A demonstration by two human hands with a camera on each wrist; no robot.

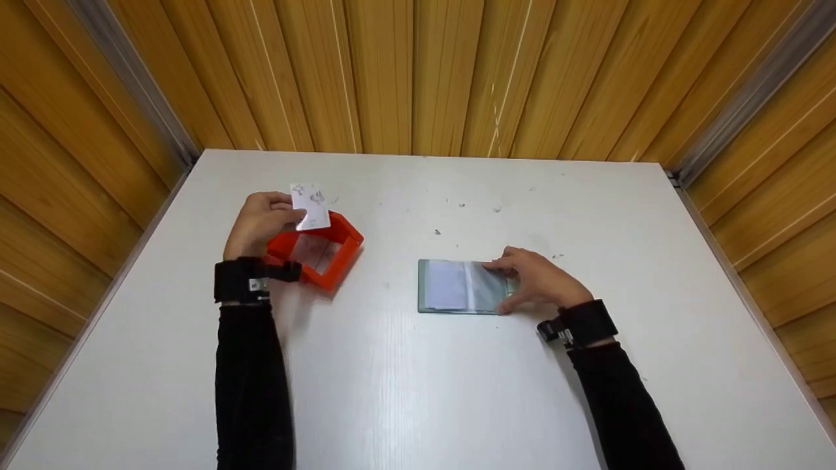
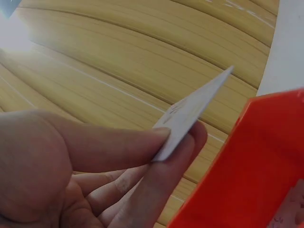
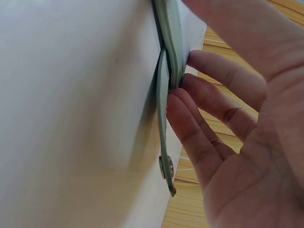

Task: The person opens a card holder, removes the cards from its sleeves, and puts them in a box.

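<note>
Between thumb and fingers, my left hand [image 1: 257, 222] pinches a white card [image 1: 313, 212] with small printed figures, above an orange-red open bin [image 1: 351, 251]. The left wrist view shows this card [image 2: 190, 114] nearly edge-on, thumb on one face and fingers behind. More white cards [image 1: 315, 251] lie inside the bin. My right hand [image 1: 542, 277] holds the right end of a green card holder [image 1: 422, 287], thumb at the near edge and fingers at the far edge. White paper [image 1: 446, 285] shows in its left sleeve. In the right wrist view a snap strap [image 3: 163, 109] sticks out from the holder.
The white table [image 1: 392, 391] carries the bin at left and the holder right of centre. Small dark specks [image 1: 462, 205] dot its far half. Yellow wood-patterned walls [image 1: 418, 78] stand at the back and both sides.
</note>
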